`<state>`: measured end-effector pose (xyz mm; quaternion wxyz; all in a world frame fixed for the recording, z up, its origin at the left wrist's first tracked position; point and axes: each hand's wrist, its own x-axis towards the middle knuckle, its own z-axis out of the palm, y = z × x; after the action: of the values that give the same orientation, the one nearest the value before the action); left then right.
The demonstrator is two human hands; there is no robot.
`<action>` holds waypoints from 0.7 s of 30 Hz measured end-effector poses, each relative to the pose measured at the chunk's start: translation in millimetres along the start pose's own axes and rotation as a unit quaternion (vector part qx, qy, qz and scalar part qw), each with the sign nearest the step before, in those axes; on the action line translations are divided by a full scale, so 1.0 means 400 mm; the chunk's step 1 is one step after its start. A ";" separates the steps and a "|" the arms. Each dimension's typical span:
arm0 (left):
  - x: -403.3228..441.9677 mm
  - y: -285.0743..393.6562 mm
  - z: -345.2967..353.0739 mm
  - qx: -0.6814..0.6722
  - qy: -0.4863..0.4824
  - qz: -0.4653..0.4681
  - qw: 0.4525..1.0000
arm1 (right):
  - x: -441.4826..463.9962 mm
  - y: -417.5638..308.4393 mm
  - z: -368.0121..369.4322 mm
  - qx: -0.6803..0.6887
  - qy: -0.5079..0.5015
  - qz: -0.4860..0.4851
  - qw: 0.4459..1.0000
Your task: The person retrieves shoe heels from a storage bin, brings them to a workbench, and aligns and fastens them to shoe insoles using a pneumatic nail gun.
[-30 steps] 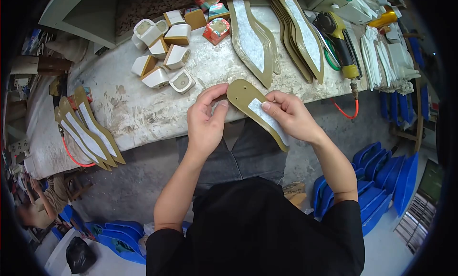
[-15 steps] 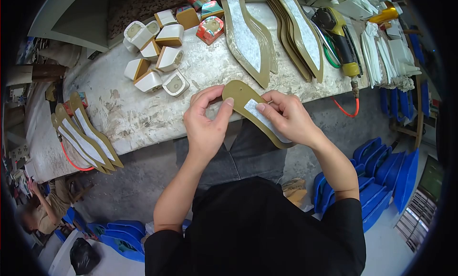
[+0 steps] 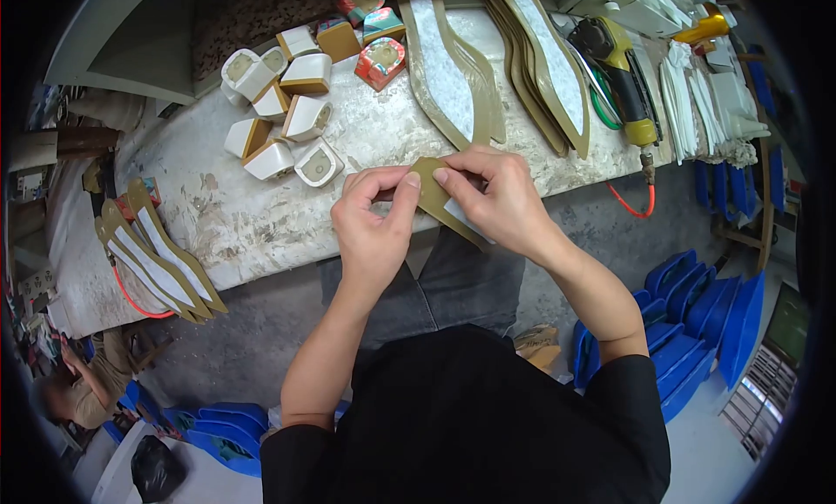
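Note:
An olive insole (image 3: 433,198) with a pale patch is held above the front edge of the workbench, its rounded end turned up toward the bench. My left hand (image 3: 374,221) pinches that end from the left, thumb on top. From the right, my right hand (image 3: 503,199) grips the same end with thumb and fingers, and it covers much of the insole's right side. Beyond my hands lie more insoles (image 3: 442,77) with long white patches. Several block-like shoe heels (image 3: 306,74), white with brown faces, are grouped at the back left, beside a few red-patterned ones (image 3: 380,62).
A yellow-and-black power tool (image 3: 623,82) with a red hose lies at the right of the workbench (image 3: 261,234), near white strips (image 3: 688,104). More insoles (image 3: 161,252) overhang the left edge. Blue racks (image 3: 688,330) stand at the lower right. Another person (image 3: 83,382) is at far left.
My right hand has slid up along the insole to its rounded end, close to my left thumb. The left hand keeps its pinch there.

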<state>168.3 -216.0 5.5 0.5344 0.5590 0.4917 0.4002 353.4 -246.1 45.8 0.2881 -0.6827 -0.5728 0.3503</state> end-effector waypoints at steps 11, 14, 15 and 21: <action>0.005 0.002 -0.002 0.007 0.013 0.016 1.000 | 0.078 0.201 -0.533 -0.180 0.304 0.043 0.935; 0.004 0.004 -0.005 0.007 0.010 0.002 1.000 | 0.116 0.219 -0.585 -0.172 0.170 0.180 0.953; 0.003 0.002 -0.006 0.007 0.012 0.002 1.000 | 0.130 0.231 -0.597 -0.172 0.170 0.178 0.954; 0.008 -0.009 -0.009 0.016 0.008 0.018 1.000 | 0.185 0.294 -0.624 -0.079 0.091 0.218 0.969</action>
<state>165.0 -212.4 2.1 0.5140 0.5731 0.4923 0.4062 630.8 -192.1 88.3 0.2013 -0.8407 -0.4076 0.2942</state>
